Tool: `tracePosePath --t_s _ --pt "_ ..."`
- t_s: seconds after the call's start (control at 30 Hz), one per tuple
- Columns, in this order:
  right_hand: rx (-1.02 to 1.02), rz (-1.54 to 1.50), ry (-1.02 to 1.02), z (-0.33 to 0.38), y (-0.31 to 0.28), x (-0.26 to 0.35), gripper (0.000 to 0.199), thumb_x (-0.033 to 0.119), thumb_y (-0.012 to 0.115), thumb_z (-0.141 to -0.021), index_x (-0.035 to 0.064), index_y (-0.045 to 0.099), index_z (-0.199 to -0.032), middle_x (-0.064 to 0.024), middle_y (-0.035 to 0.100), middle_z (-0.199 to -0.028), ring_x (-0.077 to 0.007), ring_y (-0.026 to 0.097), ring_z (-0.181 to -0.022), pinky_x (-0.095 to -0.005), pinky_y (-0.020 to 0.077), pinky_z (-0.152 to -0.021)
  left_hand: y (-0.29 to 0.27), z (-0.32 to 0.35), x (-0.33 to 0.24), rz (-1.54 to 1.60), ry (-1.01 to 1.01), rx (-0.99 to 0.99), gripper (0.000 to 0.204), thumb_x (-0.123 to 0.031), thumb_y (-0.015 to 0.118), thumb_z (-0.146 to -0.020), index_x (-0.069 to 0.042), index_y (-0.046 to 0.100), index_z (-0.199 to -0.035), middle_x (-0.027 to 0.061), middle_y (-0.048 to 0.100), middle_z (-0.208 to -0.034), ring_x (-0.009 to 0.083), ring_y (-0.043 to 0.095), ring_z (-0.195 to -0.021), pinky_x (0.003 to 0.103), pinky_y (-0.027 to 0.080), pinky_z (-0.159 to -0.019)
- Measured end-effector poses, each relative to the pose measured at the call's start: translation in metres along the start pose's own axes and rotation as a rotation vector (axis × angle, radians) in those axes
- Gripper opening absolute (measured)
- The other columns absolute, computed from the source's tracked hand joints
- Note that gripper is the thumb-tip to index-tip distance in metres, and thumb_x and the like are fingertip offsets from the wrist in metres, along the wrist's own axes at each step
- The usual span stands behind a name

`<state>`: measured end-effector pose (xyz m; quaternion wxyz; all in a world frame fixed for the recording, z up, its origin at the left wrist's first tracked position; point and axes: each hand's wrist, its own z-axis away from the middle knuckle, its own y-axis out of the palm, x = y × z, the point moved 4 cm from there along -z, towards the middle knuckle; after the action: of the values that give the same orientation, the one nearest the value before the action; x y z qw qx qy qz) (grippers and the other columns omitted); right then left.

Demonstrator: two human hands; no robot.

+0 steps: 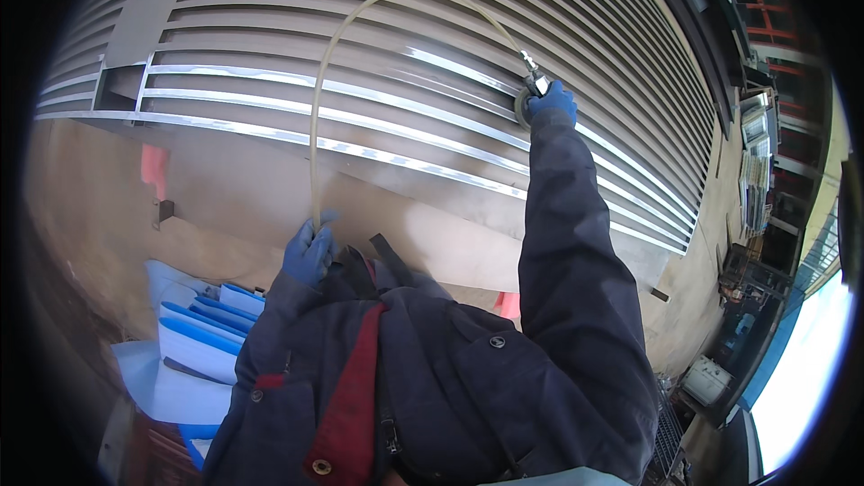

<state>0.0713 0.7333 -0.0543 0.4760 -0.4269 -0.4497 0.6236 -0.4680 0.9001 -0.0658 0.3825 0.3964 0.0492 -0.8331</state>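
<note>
My right hand (555,103), in a blue glove, is wrapped around an air sander (538,84) at the end of my outstretched arm. Its round pad (522,108) lies against the slats of a large metal louvred panel (297,25). From the tool's fitting, a pale yellowish air hose (318,99) arcs up and left, then drops to my left hand (309,253). That hand, also gloved in blue, grips the hose close to my body. The nearest slats and a patch by the pad look bright and shiny; those farther away are dull and brownish.
Blue-and-white sheets (202,342) stand at the lower left beside me. A pink-red piece (154,171) shows near the panel's left support. Stacked frames (756,171) and a pale box-like unit (708,381) stand at the right. Beneath the panel is a brownish floor.
</note>
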Motion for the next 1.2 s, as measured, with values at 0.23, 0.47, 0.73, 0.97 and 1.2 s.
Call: tracePosePath --t_s 0.23,0.47,0.73,0.97,1.2 --pt "0.026 -0.101 -0.159 0.037 0.002 0.082 0.047 0.041 0.072 -0.094 0.0125 0.064 -0.131 -0.0226 0.060 -0.132 -0.0426 0.060 -0.127 -0.0524 0.0533 -0.104 -0.007 0.005 -0.011 -0.026 0.065 -0.042 0.037 -0.023 0.050 -0.114 -0.005 0.058 -0.146 -0.0012 0.062 -0.082 0.0036 0.053 -0.067 0.021 0.046 -0.064" --pt "0.061 -0.058 -0.036 0.013 -0.001 0.038 0.056 0.044 0.076 -0.091 0.0141 0.062 -0.137 -0.0213 0.060 -0.136 -0.0414 0.059 -0.131 -0.0499 0.0538 -0.105 -0.007 0.001 -0.009 -0.031 0.077 -0.040 0.037 -0.023 0.050 -0.114 -0.004 0.058 -0.145 -0.0016 0.061 -0.082 0.0039 0.054 -0.066 0.021 0.046 -0.062" --pt "0.099 0.004 0.036 -0.036 0.007 -0.067 0.060 0.043 0.081 -0.084 0.0160 0.064 -0.135 -0.0227 0.062 -0.136 -0.0436 0.062 -0.131 -0.0513 0.0530 -0.107 0.006 -0.012 0.009 0.024 0.018 0.069 0.037 -0.020 0.052 -0.113 -0.004 0.055 -0.147 -0.0033 0.058 -0.080 0.0015 0.050 -0.064 0.019 0.041 -0.058" --pt "0.033 0.011 -0.174 -0.007 0.014 0.011 0.055 0.042 0.078 -0.086 0.0176 0.063 -0.133 -0.0209 0.061 -0.135 -0.0431 0.062 -0.127 -0.0515 0.0533 -0.105 0.000 -0.006 0.001 0.036 0.012 0.002 0.035 -0.018 0.050 -0.114 -0.005 0.056 -0.146 -0.0022 0.060 -0.082 0.0026 0.053 -0.065 0.021 0.045 -0.060" --pt "0.074 -0.017 -0.318 0.040 0.008 0.144 0.053 0.042 0.077 -0.088 0.0196 0.063 -0.134 -0.0183 0.060 -0.138 -0.0409 0.060 -0.130 -0.0513 0.0555 -0.103 -0.008 0.000 -0.008 0.021 0.116 -0.036 0.035 -0.019 0.049 -0.115 -0.005 0.057 -0.145 -0.0002 0.060 -0.081 0.0043 0.051 -0.066 0.021 0.044 -0.063"
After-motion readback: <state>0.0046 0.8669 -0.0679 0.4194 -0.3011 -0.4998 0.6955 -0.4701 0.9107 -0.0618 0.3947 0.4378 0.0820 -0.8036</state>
